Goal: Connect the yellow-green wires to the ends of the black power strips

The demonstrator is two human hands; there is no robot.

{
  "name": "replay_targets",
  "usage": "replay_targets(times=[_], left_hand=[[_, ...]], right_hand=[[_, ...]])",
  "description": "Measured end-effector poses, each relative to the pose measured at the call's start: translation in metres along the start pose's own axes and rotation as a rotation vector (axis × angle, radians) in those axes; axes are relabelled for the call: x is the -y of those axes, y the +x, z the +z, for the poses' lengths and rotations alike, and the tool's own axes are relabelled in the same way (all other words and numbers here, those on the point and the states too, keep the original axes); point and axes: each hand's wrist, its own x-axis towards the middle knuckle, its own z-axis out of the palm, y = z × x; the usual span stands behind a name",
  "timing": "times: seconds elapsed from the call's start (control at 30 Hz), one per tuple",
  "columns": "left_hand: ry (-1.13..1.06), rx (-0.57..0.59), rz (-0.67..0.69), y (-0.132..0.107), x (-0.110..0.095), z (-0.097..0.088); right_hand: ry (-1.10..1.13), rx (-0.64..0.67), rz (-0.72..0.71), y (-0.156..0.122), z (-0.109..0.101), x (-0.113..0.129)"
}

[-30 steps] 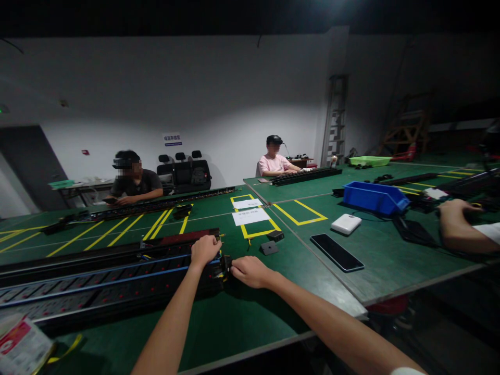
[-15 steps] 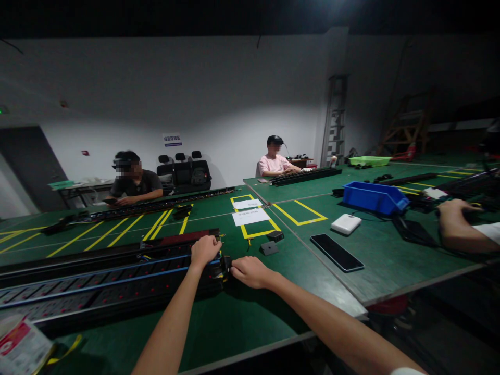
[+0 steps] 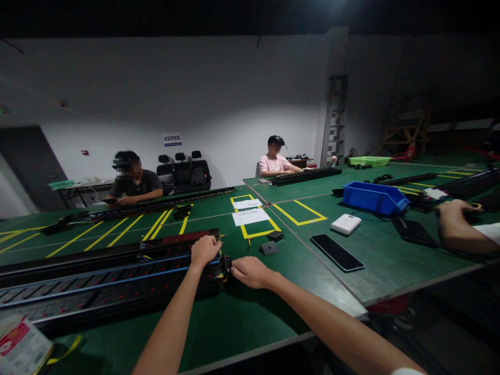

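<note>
Several long black strips (image 3: 128, 281) with blue lines and small red dots lie side by side on the green table, their near ends toward the middle. My left hand (image 3: 205, 251) is closed over the end of one strip, its fingers curled down and partly hidden. At the strip's end face, my right hand (image 3: 252, 272) pinches a small black end piece (image 3: 226, 264). Its fingertips hide most of what it holds. Short yellow wires show by the strip ends. Just beyond my right hand lie a black plate (image 3: 269, 248) and a small black block (image 3: 275, 236).
To the right are a phone (image 3: 336, 252), a white power bank (image 3: 346, 224) and a blue bin (image 3: 374, 197). A co-worker's hand (image 3: 455, 219) reaches in at the right edge. Paper sheets (image 3: 250, 216) lie ahead. A paper tub (image 3: 21, 344) stands front left. Two people sit across the table.
</note>
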Motion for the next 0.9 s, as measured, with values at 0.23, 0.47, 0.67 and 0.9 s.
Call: replay_targets(times=[0.23,0.47,0.67,0.9], left_hand=[[-0.007,-0.001,0.009,-0.0012,-0.0005,-0.0016],[-0.013,-0.001,0.003,-0.0021,-0.0018,-0.0031],[-0.007,0.0,0.0,-0.0021,-0.0025,-0.0035],[-0.007,0.005,-0.009,-0.0025,-0.0032,-0.0039]], right_hand=[[-0.005,-0.003,-0.008,-0.001,-0.0013,0.0004],[0.0,-0.003,0.0,-0.0011,-0.0024,0.0014],[-0.004,0.012,0.003,-0.0012,-0.0034,0.0023],[-0.012,0.004,-0.002,-0.0005,-0.0022,0.0011]])
